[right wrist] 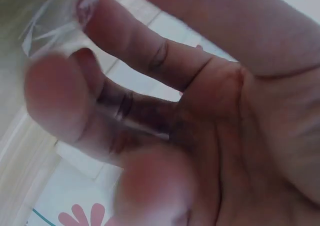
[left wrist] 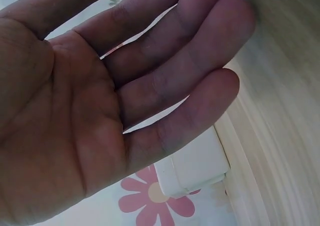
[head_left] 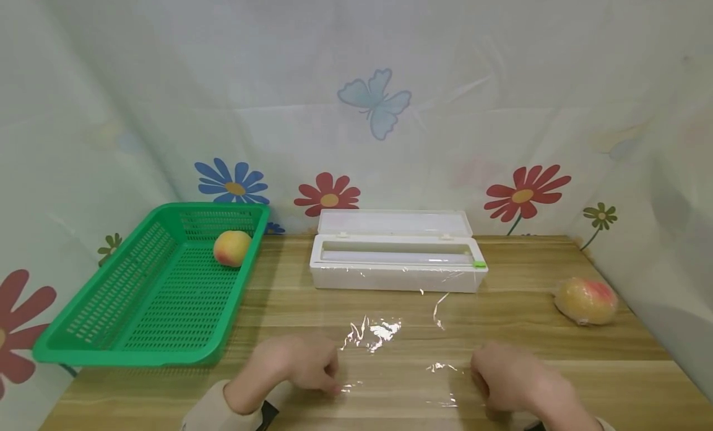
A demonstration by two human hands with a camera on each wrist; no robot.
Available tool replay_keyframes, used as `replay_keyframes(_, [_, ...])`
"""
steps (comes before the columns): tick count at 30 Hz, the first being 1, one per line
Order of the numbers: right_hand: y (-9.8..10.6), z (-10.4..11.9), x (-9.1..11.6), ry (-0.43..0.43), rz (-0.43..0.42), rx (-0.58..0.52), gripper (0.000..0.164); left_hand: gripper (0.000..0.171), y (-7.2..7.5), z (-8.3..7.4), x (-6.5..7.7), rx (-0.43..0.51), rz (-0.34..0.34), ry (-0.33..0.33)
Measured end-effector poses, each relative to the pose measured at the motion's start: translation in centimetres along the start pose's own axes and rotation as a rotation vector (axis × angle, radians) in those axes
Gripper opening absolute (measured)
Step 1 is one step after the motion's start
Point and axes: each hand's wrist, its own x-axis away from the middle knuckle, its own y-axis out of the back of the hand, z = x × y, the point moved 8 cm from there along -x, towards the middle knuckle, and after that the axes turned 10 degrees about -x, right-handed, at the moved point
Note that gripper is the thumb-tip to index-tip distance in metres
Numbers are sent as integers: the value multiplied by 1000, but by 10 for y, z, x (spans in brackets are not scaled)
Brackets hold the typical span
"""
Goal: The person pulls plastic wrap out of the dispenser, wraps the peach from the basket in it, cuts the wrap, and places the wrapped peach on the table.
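Observation:
A sheet of clear plastic film stretches over the wooden table from the front of the white wrap dispenser, whose lid stands raised. My left hand pinches the film at its near left side with thumb and forefinger. Their tips lie outside the left wrist view, where the other fingers extend loosely. At the near right side my right hand grips the film with bent fingers. Crumpled film shows at a fingertip in the right wrist view; the thumb tip is hidden.
On the left stands a green plastic basket with one peach inside. Another peach, wrapped in film, lies near the table's right edge. A flowered curtain hangs behind the table and at both sides.

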Motion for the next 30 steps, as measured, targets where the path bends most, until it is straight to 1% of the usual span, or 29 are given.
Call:
replay_keyframes(2, [1, 0, 1, 13, -8, 19, 45, 38, 1, 1, 2, 22, 5, 5])
replay_keyframes(4, [4, -2, 2, 15, -23, 23, 45, 34, 5, 3, 4, 66, -2, 1])
replay_keyframes(5, [6, -3, 3, 9, -31, 27, 44, 32, 7, 4, 5, 86, -10, -2])
replay_keyframes(7, [11, -7, 3, -38, -42, 13, 40, 26, 15, 6, 9, 120, -39, -20])
replay_keyframes(9, [19, -12, 1, -84, -57, 2, 34, 19, 26, 9, 12, 150, -94, -47])
replay_keyframes(11, [30, -15, 0, -117, -82, 9, 28, 15, 39, 10, 16, 159, -161, -83])
replay_keyframes(13, [42, -19, -2, -130, -116, -7, 23, 8, 53, 13, 22, 172, -232, -107])
replay_keyframes(16, [63, -23, -3, -120, -214, -2, 22, 14, 73, 18, 36, 175, -344, -105])
replay_keyframes(18, [75, -26, -4, -112, -294, -30, 22, 18, 87, 25, 49, 171, -424, -85])
replay_keyframes(20, [85, -30, -5, -107, -377, -48, 26, 18, 101, 35, 65, 158, -508, -36])
replay_keyframes(23, [93, -35, -7, -102, -469, -94, 45, 17, 122, 54, 89, 144, -622, 53])
replay_keyframes(24, [95, -37, -8, -103, -486, -108, 53, 18, 128, 60, 96, 140, -642, 93])
replay_keyframes(25, [95, -38, -10, -104, -498, -117, 61, 20, 133, 65, 103, 136, -652, 130])
replay_keyframes(27, [96, -41, -14, -96, -509, -137, 76, 26, 142, 72, 114, 134, -637, 164])
replay_keyframes(30, [96, -47, -23, -101, -498, -178, 93, 37, 152, 78, 125, 143, -555, 189])
